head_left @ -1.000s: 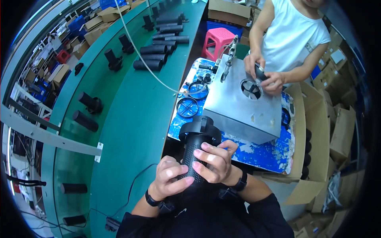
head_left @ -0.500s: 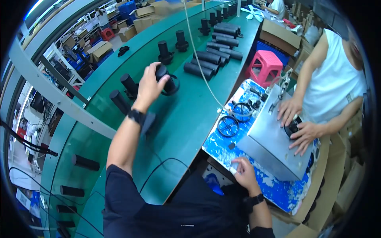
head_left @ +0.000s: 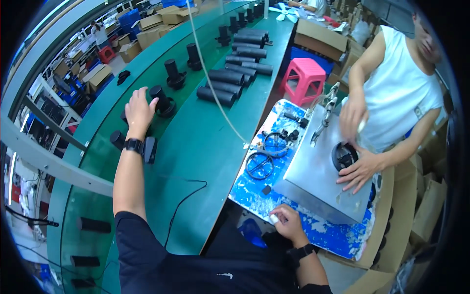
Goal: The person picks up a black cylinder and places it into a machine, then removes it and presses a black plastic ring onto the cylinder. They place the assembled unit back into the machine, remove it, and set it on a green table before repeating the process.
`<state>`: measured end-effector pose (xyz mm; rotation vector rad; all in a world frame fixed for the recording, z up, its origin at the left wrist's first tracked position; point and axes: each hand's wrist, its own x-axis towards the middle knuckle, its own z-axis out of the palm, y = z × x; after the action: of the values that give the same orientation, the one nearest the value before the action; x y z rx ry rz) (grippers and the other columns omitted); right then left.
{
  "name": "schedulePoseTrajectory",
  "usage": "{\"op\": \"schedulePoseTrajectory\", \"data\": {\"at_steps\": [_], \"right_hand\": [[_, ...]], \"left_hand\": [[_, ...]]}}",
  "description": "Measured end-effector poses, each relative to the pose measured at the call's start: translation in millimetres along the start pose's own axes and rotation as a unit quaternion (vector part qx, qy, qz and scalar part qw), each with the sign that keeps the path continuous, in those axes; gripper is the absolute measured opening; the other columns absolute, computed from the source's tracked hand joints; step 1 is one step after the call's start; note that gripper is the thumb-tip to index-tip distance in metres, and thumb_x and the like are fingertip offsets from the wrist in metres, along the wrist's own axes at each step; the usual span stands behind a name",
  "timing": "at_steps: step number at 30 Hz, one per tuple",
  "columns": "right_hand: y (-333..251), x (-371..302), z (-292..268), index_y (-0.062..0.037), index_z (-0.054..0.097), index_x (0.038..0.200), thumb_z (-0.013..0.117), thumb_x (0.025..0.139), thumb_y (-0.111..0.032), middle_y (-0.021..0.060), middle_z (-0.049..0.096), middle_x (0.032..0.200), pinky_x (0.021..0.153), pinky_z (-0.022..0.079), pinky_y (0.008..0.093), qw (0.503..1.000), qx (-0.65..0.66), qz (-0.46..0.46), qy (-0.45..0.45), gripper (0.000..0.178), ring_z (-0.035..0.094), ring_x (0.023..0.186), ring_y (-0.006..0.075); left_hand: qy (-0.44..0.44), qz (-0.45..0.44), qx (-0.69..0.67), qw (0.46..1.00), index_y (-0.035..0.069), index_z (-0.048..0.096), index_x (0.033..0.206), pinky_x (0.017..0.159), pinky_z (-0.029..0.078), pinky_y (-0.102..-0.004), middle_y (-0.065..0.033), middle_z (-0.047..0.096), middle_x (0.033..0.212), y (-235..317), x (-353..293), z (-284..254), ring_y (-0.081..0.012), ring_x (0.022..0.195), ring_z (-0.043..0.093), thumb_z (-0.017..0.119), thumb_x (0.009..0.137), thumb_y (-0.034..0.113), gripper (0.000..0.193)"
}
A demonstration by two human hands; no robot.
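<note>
My left hand (head_left: 139, 111) is over the green conveyor belt, open, its fingers spread and its thumb beside a black cylinder with a flanged base (head_left: 163, 102) that stands upright on the belt. Another black part is partly hidden behind this hand. By my left wrist a dark blocky device (head_left: 150, 149) stands on the green table. My right hand (head_left: 287, 223) hovers at the near edge of the blue worktop, its fingers curled together. Something small and white (head_left: 273, 218) shows at its fingertips; whether it is held or worn on a finger, I cannot tell.
Several black tubes (head_left: 215, 96) lie on the green table (head_left: 188, 147). Black rings (head_left: 259, 165) rest on the blue worktop (head_left: 318, 235) by a metal box (head_left: 313, 181). Across it, a co-worker handles a round black part (head_left: 344, 156). A pink stool (head_left: 303, 78) stands behind. A cable (head_left: 178, 208) crosses the table.
My left hand has moved left and let go of the black flanged cylinder, which now stands on the belt. The co-worker's one hand has lifted off the round part. The whole view has shifted.
</note>
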<state>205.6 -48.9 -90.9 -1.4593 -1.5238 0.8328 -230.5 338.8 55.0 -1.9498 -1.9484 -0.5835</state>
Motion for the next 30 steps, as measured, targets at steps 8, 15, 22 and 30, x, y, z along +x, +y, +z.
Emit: {"op": "schedulePoseTrajectory", "data": {"at_steps": [8,15,22,30], "right_hand": [[7.7,8.3,11.4,-0.0034,0.076,0.099,0.074,0.084,0.003,0.0053,0.070,0.091,0.057,0.045,0.0254,0.999,0.018,-0.041,-0.014,0.016,0.055,0.062,0.0101],[12.4,-6.8,13.2,-0.0036,0.073,0.107,0.076,0.092,-0.002,0.0041,0.071,0.094,0.063,0.048,0.0253,0.998,0.039,-0.046,0.005,0.015,0.060,0.071,0.0092],[-52.2,-3.9,-6.5,-0.0055,0.056,0.142,0.067,0.107,-0.015,0.0113,0.071,0.124,0.095,0.054,0.0314,0.947,0.321,0.002,0.032,0.038,0.068,0.107,0.0155],[-52.0,-105.2,2.7,-0.0017,0.048,0.151,0.088,0.092,-0.032,0.0137,0.066,0.136,0.110,0.050,0.0407,0.980,0.180,0.051,0.073,0.078,0.064,0.128,0.0253]], "left_hand": [[0.023,-0.239,0.139,0.961,0.008,0.057,0.145,0.106,0.052,-0.0501,-0.0213,0.053,0.147,-106.9,-84.7,-10.9,-0.0482,0.127,0.061,0.085,0.090,0.034,0.067],[-0.046,-0.059,-0.164,0.984,0.001,0.058,0.148,0.107,0.051,-0.0449,-0.0258,0.063,0.135,-51.1,-81.4,-119.5,-0.0424,0.123,0.065,0.077,0.097,0.036,0.065],[-0.153,0.254,-0.486,0.822,0.001,0.068,0.137,0.094,0.055,-0.0385,-0.0145,0.070,0.112,148.1,-153.1,-244.5,-0.0276,0.107,0.068,0.081,0.093,0.030,0.054],[-0.335,0.277,-0.607,0.665,0.005,0.042,0.163,0.098,0.054,-0.0363,-0.0111,0.066,0.120,243.4,-357.7,-122.1,-0.0222,0.108,0.066,0.084,0.092,0.022,0.083]]}}
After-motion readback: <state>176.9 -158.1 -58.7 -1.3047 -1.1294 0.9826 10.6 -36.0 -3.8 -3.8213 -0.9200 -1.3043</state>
